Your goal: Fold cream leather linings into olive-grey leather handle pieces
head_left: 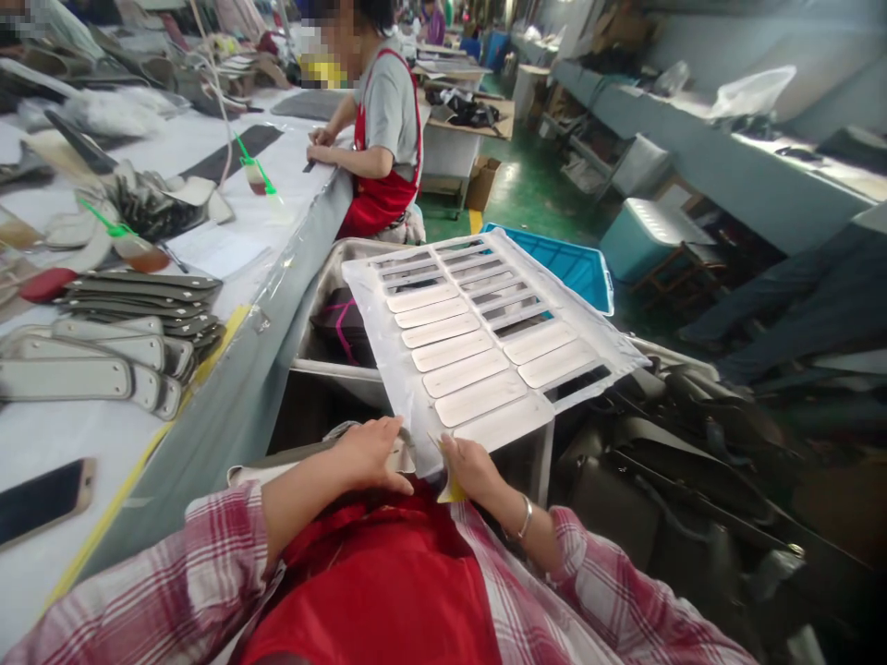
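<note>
My left hand (370, 453) curls over the rounded end of a pale strap piece (402, 454), thumb on the near side and fingers on the far side. The rest of that piece runs partly hidden under my wrist. My right hand (475, 469) is closed in a pinch on a small curved yellow-and-white strip (452, 485), at the near edge of a white sheet. This slotted sheet (478, 309) lies tilted across bins in front of me. Pale oblong pieces (461, 360) fill its nearer slots; several far slots are see-through.
On the left table (270, 268) lie stacked strap pieces (83, 365), a phone (48, 499) and glue bottles (139, 249). Beyond sits a co-worker (388, 120) in a red apron. A blue crate (554, 263) stands behind the sheet; dark bags (624, 499) crowd the right.
</note>
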Motion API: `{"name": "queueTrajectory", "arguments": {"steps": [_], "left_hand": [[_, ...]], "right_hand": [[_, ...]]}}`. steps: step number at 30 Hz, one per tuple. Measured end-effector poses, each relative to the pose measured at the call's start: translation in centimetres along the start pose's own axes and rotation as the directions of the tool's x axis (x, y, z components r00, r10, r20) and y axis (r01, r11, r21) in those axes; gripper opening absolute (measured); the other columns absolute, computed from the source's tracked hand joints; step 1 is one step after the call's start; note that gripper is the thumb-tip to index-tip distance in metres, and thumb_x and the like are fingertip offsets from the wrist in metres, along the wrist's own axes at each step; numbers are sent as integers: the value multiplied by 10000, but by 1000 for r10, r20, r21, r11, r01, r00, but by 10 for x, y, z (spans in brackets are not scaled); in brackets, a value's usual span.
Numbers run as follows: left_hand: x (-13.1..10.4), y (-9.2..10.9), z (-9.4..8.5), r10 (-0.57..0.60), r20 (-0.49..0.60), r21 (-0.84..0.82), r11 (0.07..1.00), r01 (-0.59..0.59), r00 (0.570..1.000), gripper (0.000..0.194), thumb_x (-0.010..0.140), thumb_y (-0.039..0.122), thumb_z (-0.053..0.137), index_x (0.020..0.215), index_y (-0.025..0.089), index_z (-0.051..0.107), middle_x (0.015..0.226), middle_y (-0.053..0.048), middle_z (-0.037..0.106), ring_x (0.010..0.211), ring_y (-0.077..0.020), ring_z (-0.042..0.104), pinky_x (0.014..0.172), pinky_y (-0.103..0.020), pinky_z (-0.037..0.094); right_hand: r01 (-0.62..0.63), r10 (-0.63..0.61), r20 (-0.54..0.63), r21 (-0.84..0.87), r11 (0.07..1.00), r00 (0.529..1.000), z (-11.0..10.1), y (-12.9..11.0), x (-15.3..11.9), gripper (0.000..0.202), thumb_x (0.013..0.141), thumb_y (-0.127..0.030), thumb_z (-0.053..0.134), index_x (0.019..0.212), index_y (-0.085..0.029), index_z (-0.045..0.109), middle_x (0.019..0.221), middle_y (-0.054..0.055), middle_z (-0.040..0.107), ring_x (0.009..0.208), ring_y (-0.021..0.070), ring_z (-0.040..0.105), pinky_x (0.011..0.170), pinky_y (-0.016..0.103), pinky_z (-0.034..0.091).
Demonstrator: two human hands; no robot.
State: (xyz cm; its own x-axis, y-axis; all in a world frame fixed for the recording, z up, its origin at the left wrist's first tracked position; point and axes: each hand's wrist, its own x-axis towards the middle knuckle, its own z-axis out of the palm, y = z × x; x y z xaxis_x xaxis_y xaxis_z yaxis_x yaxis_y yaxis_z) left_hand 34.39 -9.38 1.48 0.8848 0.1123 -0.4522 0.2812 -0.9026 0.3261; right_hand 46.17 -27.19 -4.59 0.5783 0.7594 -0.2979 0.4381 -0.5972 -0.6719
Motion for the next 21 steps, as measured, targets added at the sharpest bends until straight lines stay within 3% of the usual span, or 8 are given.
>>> {"name": "queueTrajectory", "arguments": {"steps": [4, 8, 12, 15, 17, 18, 19, 21], "left_hand": [[1, 13, 9, -36, -95, 129, 990, 49, 995, 880, 562, 593, 652, 1248, 118, 372, 1165, -160, 519, 1042, -320, 502, 873, -418, 398], [-7, 20, 19, -44, -227, 186, 979, 87, 973, 785, 650, 517, 608, 1270, 109, 352, 1172, -168, 499, 1047, -313, 470, 876, -415, 364], [-13, 27, 29, -2, -387, 217, 972, 94, 922, 711, 709, 473, 558, 1285, 104, 363, 1188, -159, 487, 1052, -293, 449, 904, -398, 331], [-15, 31, 32, 21, -442, 248, 964, 99, 897, 685, 741, 444, 527, 1304, 94, 358, 1183, -168, 480, 1054, -296, 440, 921, -410, 314], [-15, 34, 33, 32, -453, 273, 956, 104, 891, 672, 752, 422, 520, 1319, 104, 350, 1192, -171, 473, 1060, -301, 436, 926, -421, 309], [-16, 35, 33, 32, -456, 287, 951, 113, 889, 665, 752, 406, 523, 1324, 115, 348, 1200, -170, 468, 1064, -304, 434, 928, -427, 307], [-16, 36, 33, 28, -459, 299, 946, 124, 888, 662, 748, 390, 530, 1328, 128, 346, 1208, -169, 464, 1066, -306, 433, 930, -432, 305], [-17, 39, 33, 17, -465, 316, 937, 148, 885, 666, 736, 358, 548, 1334, 151, 343, 1219, -166, 458, 1068, -308, 433, 938, -439, 300]], "right_hand": [[-94, 99, -28, 139, 986, 995, 33, 9, -26, 643, 923, -492, 74, 601, -167, 526, 602, 62, 582, 574, 157, 545, 571, 260, 407], [-148, 170, -30, 365, 919, 985, 52, 18, -48, 586, 893, -548, 142, 609, -183, 501, 622, 45, 570, 604, 167, 546, 596, 268, 424], [-191, 238, -6, 579, 792, 971, 52, 25, -65, 461, 851, -519, 285, 645, -179, 519, 668, 32, 556, 672, 176, 534, 658, 288, 424], [-301, 283, 157, 748, 591, 946, 40, 25, -76, 253, 780, -399, 434, 738, -170, 532, 723, 26, 579, 699, 167, 556, 644, 274, 432], [-360, 175, 315, 815, 453, 933, 27, 23, -83, 200, 693, -304, 542, 834, -163, 531, 787, 23, 609, 717, 160, 580, 646, 263, 443], [-378, 82, 382, 819, 432, 921, 20, 22, -85, 258, 659, -263, 578, 891, -160, 530, 837, 26, 622, 743, 160, 591, 664, 264, 450], [-381, -13, 434, 804, 456, 901, 13, 22, -87, 318, 643, -235, 601, 943, -157, 528, 888, 32, 630, 773, 163, 597, 687, 268, 456], [-338, -129, 507, 722, 604, 852, 0, 21, -88, 350, 668, -218, 612, 1002, -157, 527, 945, 40, 635, 813, 167, 598, 704, 277, 466]]}}
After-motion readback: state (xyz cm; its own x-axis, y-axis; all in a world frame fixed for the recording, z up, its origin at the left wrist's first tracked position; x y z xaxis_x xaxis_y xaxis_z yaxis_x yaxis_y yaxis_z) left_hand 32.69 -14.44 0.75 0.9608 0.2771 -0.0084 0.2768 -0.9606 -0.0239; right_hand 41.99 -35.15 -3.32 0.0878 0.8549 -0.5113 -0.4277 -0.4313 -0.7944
